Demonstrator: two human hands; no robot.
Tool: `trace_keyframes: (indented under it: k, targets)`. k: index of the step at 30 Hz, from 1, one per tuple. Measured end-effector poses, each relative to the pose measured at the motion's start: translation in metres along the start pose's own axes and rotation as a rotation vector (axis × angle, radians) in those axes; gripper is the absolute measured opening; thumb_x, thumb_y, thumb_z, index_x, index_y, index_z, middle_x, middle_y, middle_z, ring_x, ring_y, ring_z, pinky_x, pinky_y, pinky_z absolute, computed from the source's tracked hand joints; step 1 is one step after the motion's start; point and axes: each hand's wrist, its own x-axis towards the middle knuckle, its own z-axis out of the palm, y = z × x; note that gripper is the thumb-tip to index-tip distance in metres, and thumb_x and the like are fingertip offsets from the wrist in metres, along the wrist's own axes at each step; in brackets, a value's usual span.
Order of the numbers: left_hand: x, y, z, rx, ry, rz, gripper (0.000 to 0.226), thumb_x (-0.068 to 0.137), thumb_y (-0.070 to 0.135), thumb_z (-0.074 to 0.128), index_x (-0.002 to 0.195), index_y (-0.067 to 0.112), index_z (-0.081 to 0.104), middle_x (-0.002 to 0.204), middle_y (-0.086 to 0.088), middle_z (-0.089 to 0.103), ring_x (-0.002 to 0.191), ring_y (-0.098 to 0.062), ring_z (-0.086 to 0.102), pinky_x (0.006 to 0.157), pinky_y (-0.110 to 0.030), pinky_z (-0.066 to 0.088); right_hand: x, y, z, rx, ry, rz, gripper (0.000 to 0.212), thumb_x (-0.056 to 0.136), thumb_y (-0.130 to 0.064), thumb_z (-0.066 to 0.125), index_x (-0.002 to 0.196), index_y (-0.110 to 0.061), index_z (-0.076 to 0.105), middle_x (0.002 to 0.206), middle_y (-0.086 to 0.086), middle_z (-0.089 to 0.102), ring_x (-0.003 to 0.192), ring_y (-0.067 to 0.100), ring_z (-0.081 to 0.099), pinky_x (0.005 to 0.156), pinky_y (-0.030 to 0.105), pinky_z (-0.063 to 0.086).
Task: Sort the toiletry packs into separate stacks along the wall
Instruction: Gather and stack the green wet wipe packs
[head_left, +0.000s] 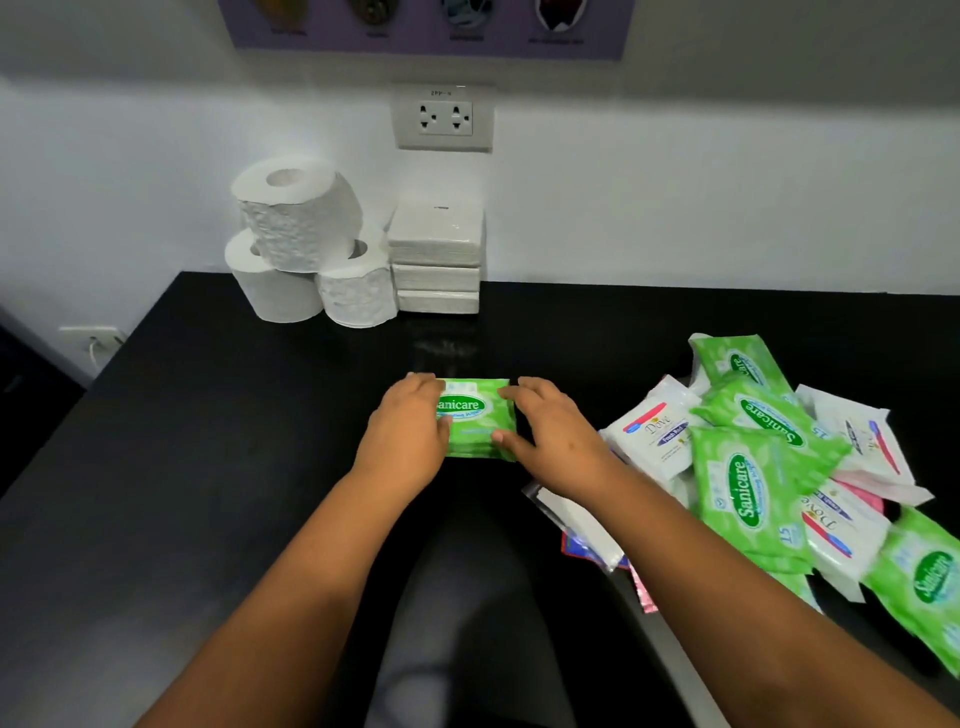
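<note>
Green and glossy, the Sanicare wipes stack (475, 420) sits on the black countertop (218, 415), well in front of the white napkin packs (436, 260) that stand against the wall. The left hand (410, 431) and right hand (545, 436) clasp it from either short end, fingers curled over the edges. These look soft, light and slick, likely to slide apart, so squeezing both ends suits. The label reads upright toward the person; the long axis runs left to right, parallel with the napkin packs' front.
</note>
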Motion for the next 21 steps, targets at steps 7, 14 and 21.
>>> trace_keyframes:
  k: [7,14,21]
  targets:
    - [-0.027,0.094,0.035,-0.12,0.139,0.027,0.038,0.087,0.022,0.063,0.124,0.012,0.06,0.13,-0.006,0.052,0.124,-0.026,0.044,0.105,-0.032,0.034,-0.063,0.073,-0.081,-0.086,0.003,-0.03,0.031,0.086,-0.03,0.067,0.116,-0.021,0.064,0.118,0.004,0.058,0.115,0.025,0.052,0.097,0.031,0.04]
    - [-0.044,0.172,0.086,-0.234,0.04,0.038,0.038,0.087,0.024,0.065,0.123,0.016,0.061,0.133,-0.003,0.047,0.123,-0.023,0.043,0.102,-0.026,0.033,-0.109,0.147,-0.144,-0.294,-0.115,0.133,0.081,0.071,-0.052,0.077,0.139,-0.025,0.043,0.134,0.003,0.045,0.127,0.027,0.039,0.103,0.034,0.034]
    - [-0.06,0.208,0.114,-0.297,0.076,-0.004,0.034,0.085,0.019,0.068,0.119,0.015,0.062,0.124,-0.001,0.048,0.122,-0.023,0.044,0.1,-0.028,0.037,-0.115,0.167,-0.138,-0.359,-0.131,0.061,0.103,0.064,-0.061,0.076,0.148,-0.026,0.028,0.139,0.0,0.04,0.131,0.025,0.032,0.106,0.044,0.034]
